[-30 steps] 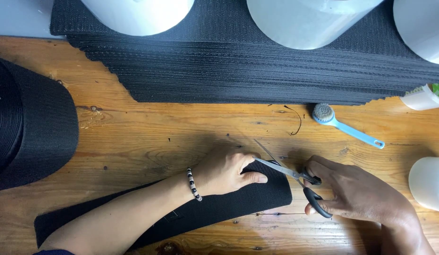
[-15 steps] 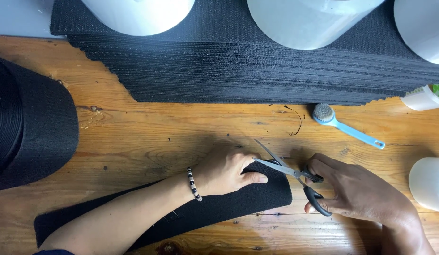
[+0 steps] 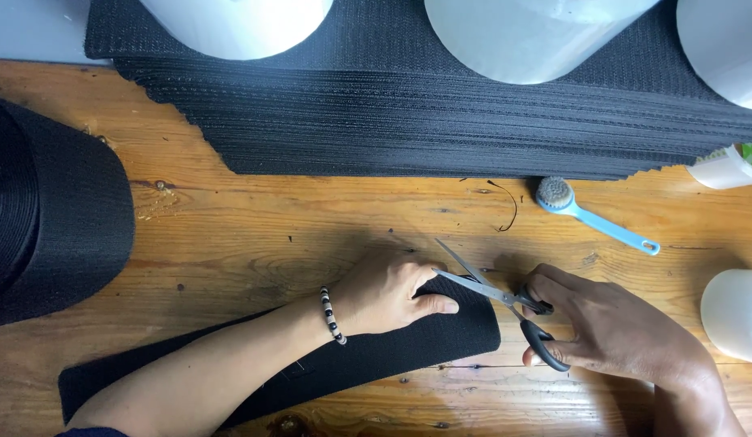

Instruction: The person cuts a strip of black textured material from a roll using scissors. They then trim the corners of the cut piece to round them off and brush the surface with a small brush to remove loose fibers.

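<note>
White containers (image 3: 732,311) stood at three o'clock, contents hidden. The left hand (image 3: 388,291) pressed flat on the black strip (image 3: 440,344); the right hand (image 3: 610,328) gripped open scissors (image 3: 497,295).

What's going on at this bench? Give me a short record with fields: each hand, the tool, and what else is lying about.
Left hand: left hand presses flat on the black strip
Right hand: right hand holds the scissors by the black handles
Scissors: blades open, at the strip's far end
Wrist: bead bracelet on the left wrist
Surface: wooden table
Nearby: black roll at left, stacked black sheets behind, blue brush, white container at right
</note>
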